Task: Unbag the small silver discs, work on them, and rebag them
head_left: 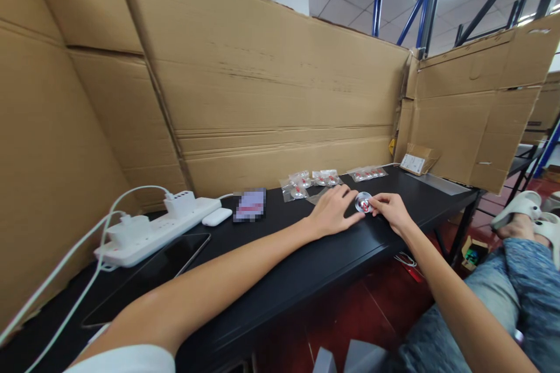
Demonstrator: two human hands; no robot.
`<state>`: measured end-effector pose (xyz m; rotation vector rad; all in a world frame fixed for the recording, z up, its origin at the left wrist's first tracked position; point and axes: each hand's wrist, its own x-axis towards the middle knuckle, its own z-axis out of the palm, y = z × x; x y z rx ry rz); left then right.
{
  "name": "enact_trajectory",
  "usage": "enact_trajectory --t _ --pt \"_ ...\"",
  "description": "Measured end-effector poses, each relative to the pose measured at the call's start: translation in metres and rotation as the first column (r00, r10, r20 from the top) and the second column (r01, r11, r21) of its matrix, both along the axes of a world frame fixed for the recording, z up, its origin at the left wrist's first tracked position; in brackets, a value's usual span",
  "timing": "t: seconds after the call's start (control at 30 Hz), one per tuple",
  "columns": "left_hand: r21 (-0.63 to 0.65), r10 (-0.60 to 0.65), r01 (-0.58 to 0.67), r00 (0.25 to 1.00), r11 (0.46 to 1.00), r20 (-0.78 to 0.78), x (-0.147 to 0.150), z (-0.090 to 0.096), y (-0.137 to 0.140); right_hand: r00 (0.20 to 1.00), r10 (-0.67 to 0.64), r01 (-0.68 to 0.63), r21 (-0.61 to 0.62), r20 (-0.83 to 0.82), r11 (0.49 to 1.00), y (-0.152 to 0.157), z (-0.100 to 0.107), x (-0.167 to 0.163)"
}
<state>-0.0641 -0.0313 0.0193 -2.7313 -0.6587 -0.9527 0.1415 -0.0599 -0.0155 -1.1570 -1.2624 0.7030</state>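
Observation:
A small round silver disc (363, 202) with a red mark is held at its right edge between the thumb and fingers of my right hand (390, 210), just above or on the black tabletop (280, 256). My left hand (335, 211) is open to the left of the disc, thumb and fingers spread apart around its near side. Whether the left thumb touches the disc I cannot tell. Behind my left hand lie several clear packets (300, 185) with red-marked pieces inside. A further row of clear packets (368, 173) lies behind the disc.
A white power strip (161, 226) with cables, a dark phone (149, 280), a white case (217, 217) and a purple packet (250, 205) lie on the left. Cardboard walls (280, 81) enclose the table. A labelled brown package (419, 159) stands far right. Legs in jeans (494, 303) are at lower right.

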Motion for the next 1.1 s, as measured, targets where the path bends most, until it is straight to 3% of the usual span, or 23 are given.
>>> enact_trajectory --t 0.13,0.37,0.47,0.6,0.67,0.77,0.87,0.93,1.0,1.1 --pt "-0.062 0.015 -0.021 0.996 0.998 -0.086 0.009 -0.002 -0.015 0.992 0.121 -0.121 -0.008 0.035 0.993 -0.007 0.006 -0.005" --pt "-0.056 0.013 -0.019 0.993 0.998 -0.115 0.008 -0.004 -0.014 0.989 0.144 -0.145 -0.011 -0.030 0.989 -0.009 0.008 -0.006" --pt "-0.117 0.009 -0.013 0.999 0.993 -0.036 0.010 -0.008 -0.009 0.995 0.090 -0.090 0.008 -0.042 0.996 -0.008 0.007 -0.005" --pt "-0.242 0.066 -0.030 0.988 0.970 0.142 0.010 -0.013 0.005 0.993 -0.113 0.114 -0.016 0.042 0.993 -0.005 0.003 -0.005" --pt "-0.351 0.107 -0.021 0.968 0.936 0.227 0.009 -0.013 0.013 0.970 -0.207 0.216 -0.053 0.130 0.975 -0.003 0.001 -0.004" --pt "-0.548 0.166 0.033 0.936 0.836 0.309 0.007 -0.014 0.021 0.916 -0.298 0.329 -0.078 0.268 0.941 0.000 0.001 -0.002" --pt "-0.683 0.239 0.082 0.901 0.725 0.362 0.006 -0.017 0.028 0.795 -0.428 0.425 0.108 0.429 0.899 0.000 0.004 -0.003" --pt "-0.725 0.279 0.102 0.879 0.681 0.387 0.007 -0.018 0.030 0.700 -0.483 0.378 0.301 0.525 0.875 -0.005 0.007 -0.008" --pt "-0.725 0.271 0.126 0.874 0.677 0.404 0.007 -0.019 0.031 0.657 -0.445 0.228 0.401 0.609 0.887 -0.011 0.010 -0.017" --pt "-0.682 0.174 0.176 0.894 0.709 0.413 0.007 -0.017 0.029 0.560 -0.334 0.041 0.377 0.758 0.925 -0.020 0.014 -0.030"
